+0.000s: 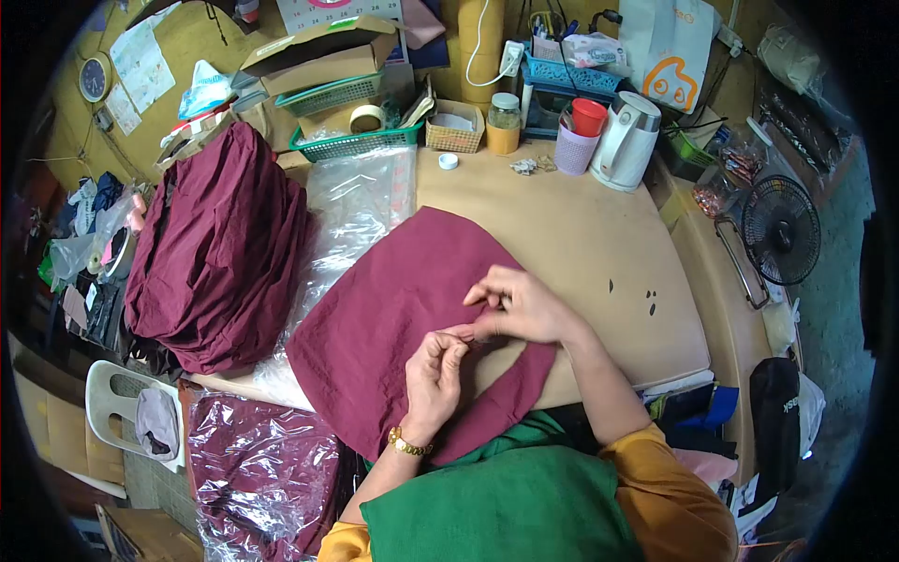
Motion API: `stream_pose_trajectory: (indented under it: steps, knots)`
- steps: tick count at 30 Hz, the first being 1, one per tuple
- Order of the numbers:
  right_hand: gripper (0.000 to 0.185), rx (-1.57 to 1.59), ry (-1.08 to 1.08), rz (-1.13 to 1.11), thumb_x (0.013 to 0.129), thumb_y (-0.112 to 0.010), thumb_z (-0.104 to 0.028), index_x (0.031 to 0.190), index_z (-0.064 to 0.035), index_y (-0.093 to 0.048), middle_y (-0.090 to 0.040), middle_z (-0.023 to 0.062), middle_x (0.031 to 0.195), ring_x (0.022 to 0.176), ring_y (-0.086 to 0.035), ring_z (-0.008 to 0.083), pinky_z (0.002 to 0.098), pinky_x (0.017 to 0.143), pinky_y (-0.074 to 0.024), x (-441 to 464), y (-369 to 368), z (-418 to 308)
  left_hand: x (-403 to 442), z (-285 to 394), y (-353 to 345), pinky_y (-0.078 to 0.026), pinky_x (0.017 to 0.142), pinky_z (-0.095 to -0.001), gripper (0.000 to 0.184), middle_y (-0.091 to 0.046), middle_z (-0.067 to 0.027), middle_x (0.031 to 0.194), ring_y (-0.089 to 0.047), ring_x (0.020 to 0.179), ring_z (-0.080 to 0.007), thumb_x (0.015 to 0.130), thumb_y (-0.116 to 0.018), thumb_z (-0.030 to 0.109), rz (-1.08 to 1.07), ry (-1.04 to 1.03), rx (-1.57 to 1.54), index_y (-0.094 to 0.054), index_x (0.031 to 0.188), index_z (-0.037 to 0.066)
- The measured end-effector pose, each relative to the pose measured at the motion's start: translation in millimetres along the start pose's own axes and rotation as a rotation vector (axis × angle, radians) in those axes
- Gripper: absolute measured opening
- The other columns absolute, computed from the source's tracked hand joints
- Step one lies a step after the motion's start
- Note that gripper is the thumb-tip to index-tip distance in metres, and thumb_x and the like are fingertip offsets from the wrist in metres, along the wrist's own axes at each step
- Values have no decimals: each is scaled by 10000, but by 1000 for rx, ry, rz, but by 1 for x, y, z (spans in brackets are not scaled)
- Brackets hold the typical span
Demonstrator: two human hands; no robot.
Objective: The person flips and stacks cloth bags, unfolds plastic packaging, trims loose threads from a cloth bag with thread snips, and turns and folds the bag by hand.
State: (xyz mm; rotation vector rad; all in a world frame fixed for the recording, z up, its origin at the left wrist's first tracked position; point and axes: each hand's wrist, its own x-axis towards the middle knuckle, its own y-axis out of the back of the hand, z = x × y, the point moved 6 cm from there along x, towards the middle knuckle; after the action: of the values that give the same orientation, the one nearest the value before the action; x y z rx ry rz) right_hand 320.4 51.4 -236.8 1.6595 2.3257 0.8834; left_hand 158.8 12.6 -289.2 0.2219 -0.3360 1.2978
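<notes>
A piece of maroon cloth [403,281], perhaps a garment, lies spread on the table in front of me, with a gap at its near right side showing the tabletop. My left hand [435,375], a gold watch at its wrist, pinches the cloth at the edge of this gap. Close against it, my right hand [524,304] has its fingers curled, with thumb and fingertips at the same edge. Whatever small detail sits between the fingertips is hidden. Clear plastic sheets [361,206] extend partly under the cloth on the left.
A tall maroon fabric pile [220,253] stands left. Plastic-wrapped maroon cloth [262,464] lies below it, near a white chair [122,403]. Along the back are a green basket [351,143], a jar [503,124], a purple cup [574,150] and an electric kettle [626,140]. A fan [779,229] stands right.
</notes>
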Motion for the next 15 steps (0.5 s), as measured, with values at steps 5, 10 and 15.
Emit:
stream_pose_trajectory:
  steps: [5,10,15]
  knots:
    - [205,-148,11,-10,786,-764,-162,890,-3,-686,-608,148,844,805,-626,314,408,714,-480,-8,-8,0,-1,-18,7,-486,945,-312,157,-646,-158,1125,-615,1043,-171,1017,-522,123,41,198,-373,-533,934,-10]
    - [215,-362,-271,4,856,-674,-230,827,-17,-662,-678,177,797,809,-666,370,491,720,-480,16,-14,36,-1,-42,3,-420,1046,-346,164,-610,-212,1218,-579,1128,-205,1018,-532,158,15,301,-494,-532,933,17]
    - [173,-267,-327,-27,847,-686,-167,899,-6,-646,-672,180,901,825,-663,358,444,724,-506,18,-36,71,1,-77,8,-440,1072,-382,176,-561,-259,1305,-573,1197,-292,1012,-536,165,85,433,-793,-522,916,19]
